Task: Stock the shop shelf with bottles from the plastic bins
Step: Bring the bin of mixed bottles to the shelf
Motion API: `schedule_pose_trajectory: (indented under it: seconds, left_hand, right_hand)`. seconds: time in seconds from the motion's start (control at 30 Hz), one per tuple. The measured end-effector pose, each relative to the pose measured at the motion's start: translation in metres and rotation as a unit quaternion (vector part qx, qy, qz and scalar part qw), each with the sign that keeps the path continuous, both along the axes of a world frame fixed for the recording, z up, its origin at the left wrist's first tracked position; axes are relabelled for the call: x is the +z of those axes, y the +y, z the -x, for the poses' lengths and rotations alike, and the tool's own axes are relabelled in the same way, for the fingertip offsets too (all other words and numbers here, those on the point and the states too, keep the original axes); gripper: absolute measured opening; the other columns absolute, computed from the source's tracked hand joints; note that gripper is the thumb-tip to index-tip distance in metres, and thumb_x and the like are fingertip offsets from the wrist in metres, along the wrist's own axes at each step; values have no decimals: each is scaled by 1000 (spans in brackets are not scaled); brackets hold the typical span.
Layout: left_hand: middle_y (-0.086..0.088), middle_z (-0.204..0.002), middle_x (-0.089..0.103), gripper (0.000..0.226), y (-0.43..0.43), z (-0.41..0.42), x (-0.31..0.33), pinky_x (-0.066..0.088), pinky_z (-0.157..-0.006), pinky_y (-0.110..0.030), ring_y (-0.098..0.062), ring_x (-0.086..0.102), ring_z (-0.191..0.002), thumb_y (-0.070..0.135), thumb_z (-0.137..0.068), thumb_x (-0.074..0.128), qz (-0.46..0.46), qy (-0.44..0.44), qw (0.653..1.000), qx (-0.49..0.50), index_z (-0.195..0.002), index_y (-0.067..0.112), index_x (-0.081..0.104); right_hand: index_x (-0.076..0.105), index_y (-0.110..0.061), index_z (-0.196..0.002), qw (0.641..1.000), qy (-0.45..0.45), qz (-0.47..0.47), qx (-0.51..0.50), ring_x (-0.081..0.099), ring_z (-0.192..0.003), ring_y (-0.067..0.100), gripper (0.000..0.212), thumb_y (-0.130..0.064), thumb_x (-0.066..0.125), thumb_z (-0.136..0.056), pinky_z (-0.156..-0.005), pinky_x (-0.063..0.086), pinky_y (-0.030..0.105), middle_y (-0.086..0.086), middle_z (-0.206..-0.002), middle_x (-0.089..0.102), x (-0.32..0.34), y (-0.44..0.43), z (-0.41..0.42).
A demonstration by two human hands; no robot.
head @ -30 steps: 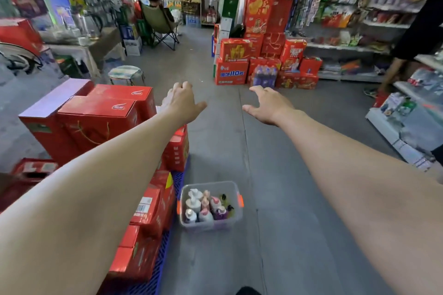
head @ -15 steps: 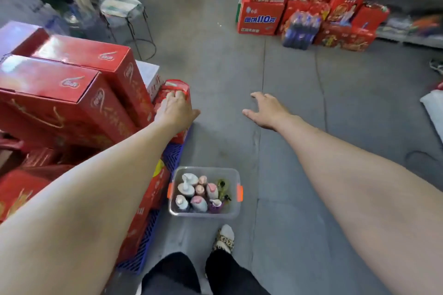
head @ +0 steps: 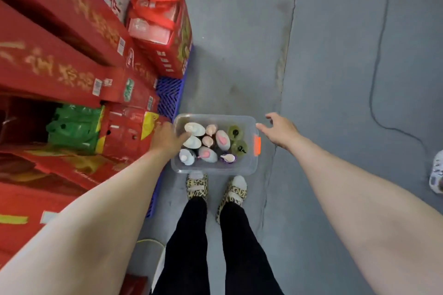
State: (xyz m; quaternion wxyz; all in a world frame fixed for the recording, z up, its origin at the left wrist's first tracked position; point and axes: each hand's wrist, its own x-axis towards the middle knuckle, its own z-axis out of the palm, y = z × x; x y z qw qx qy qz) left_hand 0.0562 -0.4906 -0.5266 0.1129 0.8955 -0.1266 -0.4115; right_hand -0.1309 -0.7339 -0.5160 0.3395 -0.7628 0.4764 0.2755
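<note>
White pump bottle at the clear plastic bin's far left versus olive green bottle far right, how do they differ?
The white pump bottle has a broad pale top; the olive green bottle has a black pump. White stands by the left wall, green by the right. Both are upright in the clear plastic bin.

left of bin point(head: 213, 117): red cartons point(head: 124, 132) crowd it | right, far side: open floor point(head: 323, 79) | near side: feet point(head: 197, 185) just beside
</note>
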Motion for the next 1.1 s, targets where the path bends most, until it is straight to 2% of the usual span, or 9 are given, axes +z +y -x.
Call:
schedule_pose_trajectory:
  seconds: [0.13, 0.2, 0.43, 0.57, 0.67, 0.8, 0.9, 1.0, 1.1]
  left_hand:
    - [-24, -132, 56, 65, 17, 2, -85, 41, -95, -40, -40, 54, -121, 45, -92, 63, -37, 43, 998, 37, -131, -5, 51]
    - [-21, -138, 53, 68, 24, 1, -126, 38, -100, -38, -37, 50, -126, 48, -93, 59, -57, 61, 995, 57, -137, -2, 49]
    - [-15, -120, 63, 63, 39, -3, -249, 47, -93, -43, -36, 58, -111, 56, -84, 66, -56, 100, 979, 168, -124, 7, 56]
    - [-13, -128, 57, 91, 50, 1, -294, 47, -100, -49, -35, 54, -119, 61, -65, 79, -46, 72, 974, 209, -133, 10, 48]
    - [-12, -137, 53, 114, 48, 1, -299, 44, -106, -45, -30, 52, -125, 64, -53, 83, -38, 76, 965, 247, -142, 8, 38]
    - [-4, -124, 62, 92, 53, -7, -306, 49, -98, -41, -24, 60, -113, 54, -60, 87, -29, 128, 959, 249, -134, 13, 49]
    - [1, -112, 62, 70, 53, -11, -312, 48, -82, -26, -16, 60, -101, 39, -69, 87, -16, 144, 958, 249, -125, 13, 53]
    - [1, -97, 69, 51, 48, -14, -315, 44, -63, -18, -9, 64, -84, 38, -71, 86, 9, 145, 956, 256, -107, 11, 64]
    - [4, -77, 66, 38, 43, -16, -314, 41, -58, -19, -10, 62, -73, 40, -70, 86, -3, 138, 960, 242, -87, 14, 65]
  right_hand:
    - [51, -11, -140, 996, 14, -53, -75, 53, -129, 27, 59, -47, 60, -95, -105, 41, 34, 10, -141, 57, -94, 10, 14]
    - [53, -9, -138, 993, 27, -67, -97, 56, -126, 27, 57, -45, 63, -94, -102, 41, 33, 11, -137, 59, -138, 13, 25]
    - [53, -7, -139, 974, 44, -74, -212, 58, -122, 29, 60, -39, 70, -91, -95, 42, 30, 14, -136, 60, -266, 21, 54]
    - [56, -7, -130, 958, 23, -20, -286, 61, -107, 27, 49, -33, 70, -91, -81, 39, 27, 15, -120, 65, -305, 24, 63]
    - [57, -14, -129, 953, 10, -16, -302, 59, -97, 21, 47, -39, 68, -92, -87, 44, 31, 6, -108, 64, -319, 24, 71]
    - [62, -21, -115, 931, -11, -28, -363, 63, -102, 22, 29, -41, 65, -93, -98, 50, 43, 5, -113, 67, -330, 22, 73]
    - [60, -29, -96, 923, -27, -50, -381, 67, -97, 24, 14, -41, 65, -93, -96, 52, 46, 5, -108, 70, -338, 23, 76]
    - [60, -30, -90, 922, -26, -58, -382, 68, -96, 25, 15, -44, 65, -92, -93, 53, 44, 3, -100, 70, -344, 23, 78]
    - [62, -21, -91, 925, -16, -65, -375, 67, -94, 27, 24, -45, 67, -91, -87, 52, 42, 6, -96, 69, -347, 21, 76]
